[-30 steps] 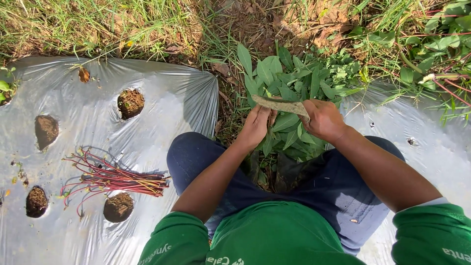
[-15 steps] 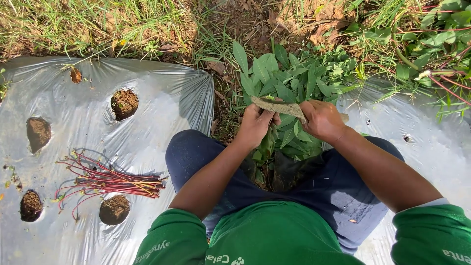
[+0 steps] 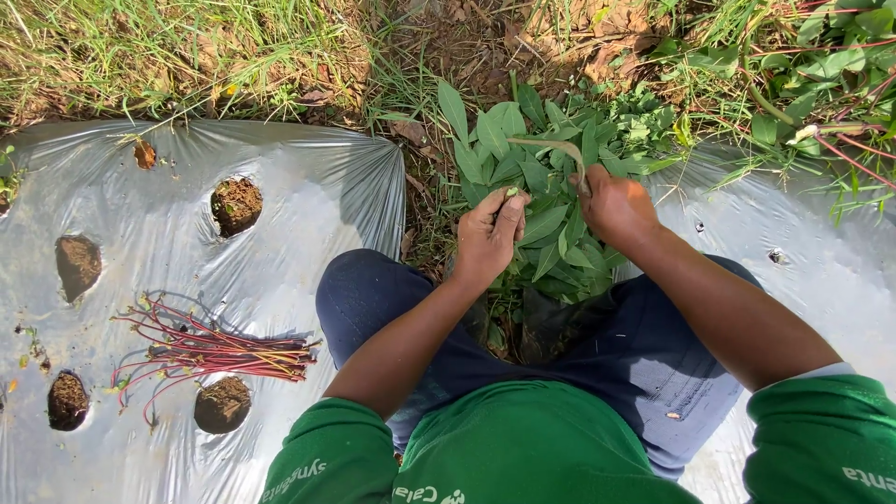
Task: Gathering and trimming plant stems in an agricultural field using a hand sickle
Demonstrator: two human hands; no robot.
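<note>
A: Left hand closed narrow, fingertips pinched on a bit of green stem among the leaves; right hand fisted round the other end of a thin cutting, bowed in an arch between the two?

B: Looks so; held taut across the gap, probably for stripping or snapping; exact grip under the right fingers hidden.

A: And the leafy bunch right under both hands, between the knees?

B: Yes; kept close in front, within easy reach; dark trousers on either side.

A: Further left, red stems laid in one bundle on the silver plastic sheet?

B: Laid parallel, likely sorted aside; round soil holes cut through the sheet around them; grass and dry leaves beyond the edge.
</note>
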